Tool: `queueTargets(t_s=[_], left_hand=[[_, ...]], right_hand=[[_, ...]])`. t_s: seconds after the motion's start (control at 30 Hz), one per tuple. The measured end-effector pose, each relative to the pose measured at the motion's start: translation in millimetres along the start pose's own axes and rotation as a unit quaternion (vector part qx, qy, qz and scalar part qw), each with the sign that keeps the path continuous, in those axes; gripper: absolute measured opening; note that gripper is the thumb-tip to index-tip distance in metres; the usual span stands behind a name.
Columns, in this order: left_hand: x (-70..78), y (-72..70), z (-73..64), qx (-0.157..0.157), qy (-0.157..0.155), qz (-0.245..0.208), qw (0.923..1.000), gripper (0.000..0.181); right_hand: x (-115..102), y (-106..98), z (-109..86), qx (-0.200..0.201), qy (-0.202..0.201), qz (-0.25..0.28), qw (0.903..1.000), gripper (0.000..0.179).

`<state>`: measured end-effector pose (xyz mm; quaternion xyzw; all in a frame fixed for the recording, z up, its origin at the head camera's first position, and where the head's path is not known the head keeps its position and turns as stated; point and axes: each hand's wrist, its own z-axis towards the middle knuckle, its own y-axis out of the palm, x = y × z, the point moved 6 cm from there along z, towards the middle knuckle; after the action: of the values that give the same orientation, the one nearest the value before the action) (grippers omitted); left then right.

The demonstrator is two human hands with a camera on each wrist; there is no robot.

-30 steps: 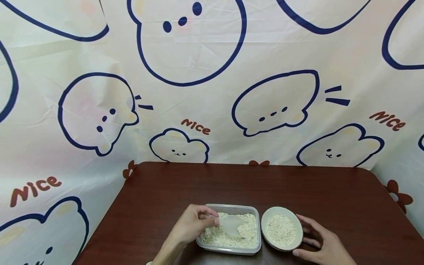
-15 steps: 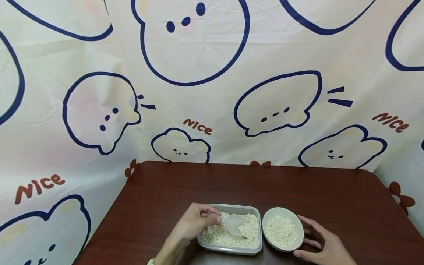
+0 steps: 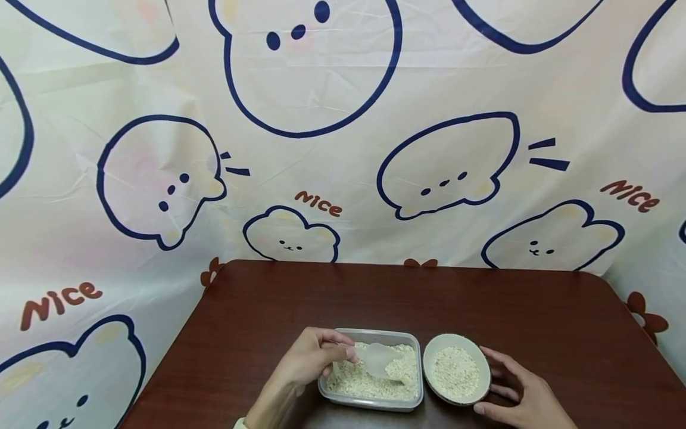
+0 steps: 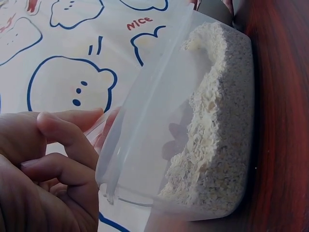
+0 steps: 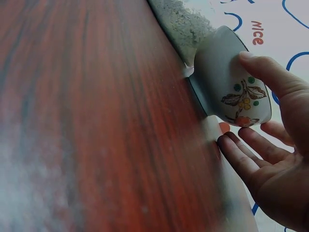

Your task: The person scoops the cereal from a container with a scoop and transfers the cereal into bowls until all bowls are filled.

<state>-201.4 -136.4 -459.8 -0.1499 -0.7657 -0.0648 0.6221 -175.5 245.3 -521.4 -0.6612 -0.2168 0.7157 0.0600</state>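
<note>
Ceramic filled the grip of the right hand [image 3: 527, 396]: its fingers, set wide, held the bowl [image 5: 217, 72] of flakes [image 3: 455, 372]; the left hand [image 3: 308, 360] had its fingers narrowly pinched on a translucent scoop [image 3: 377, 359], the blade just beyond the fingertips, over the tub [image 3: 386, 338]; whether it touched the flakes was unclear; the work looked partway done, since the bowl already held a good portion, while the tub, between the two hands' fingers, had plenty left; well beyond hung a patterned cloth [image 3: 343, 173].
</note>
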Motion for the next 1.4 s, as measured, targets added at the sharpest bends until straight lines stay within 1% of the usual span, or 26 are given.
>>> queueTargets(t_s=[0.2, 0.37, 0.6, 0.73, 0.83, 1.03, 1.2, 1.4], left_hand=[[0.3, -1.8, -0.9, -0.004, -0.012, -0.011, 0.9999, 0.03], [-0.7, -2.7, -1.1, -0.008, -0.023, -0.018, 0.9996, 0.03], [-0.6, -5.6, -1.8, -0.01, -0.023, -0.023, 0.9994, 0.031], [-0.5, -7.6, -2.1, -0.01, -0.025, -0.027, 0.9993, 0.03], [0.2, -9.7, -2.7, -0.01, -0.023, -0.03, 0.9993, 0.03], [2.3, -15.6, -4.8, -0.003, -0.019, -0.029, 0.9994, 0.034], [4.9, -20.2, -6.5, 0.001, -0.013, -0.033, 0.9994, 0.035], [7.0, -23.3, -7.2, -0.001, -0.007, -0.04, 0.9992, 0.034]], right_hand=[[2, -1, 1.2, -0.002, 0.01, 0.003, 0.9999, 0.094], [3, -1, 1.1, -0.003, 0.007, 0.004, 1.0, 0.094], [3, -1, 1.1, -0.005, 0.013, 0.005, 0.9999, 0.094], [2, -1, 0.7, -0.004, 0.01, 0.005, 0.9999, 0.094], [1, -1, 0.3, -0.003, 0.009, 0.006, 0.9999, 0.094], [1, -1, 0.1, -0.006, 0.03, 0.006, 0.9995, 0.097], [2, -1, 0.1, -0.009, 0.033, 0.005, 0.9994, 0.097], [4, -2, 0.6, -0.012, 0.045, 0.008, 0.9989, 0.097]])
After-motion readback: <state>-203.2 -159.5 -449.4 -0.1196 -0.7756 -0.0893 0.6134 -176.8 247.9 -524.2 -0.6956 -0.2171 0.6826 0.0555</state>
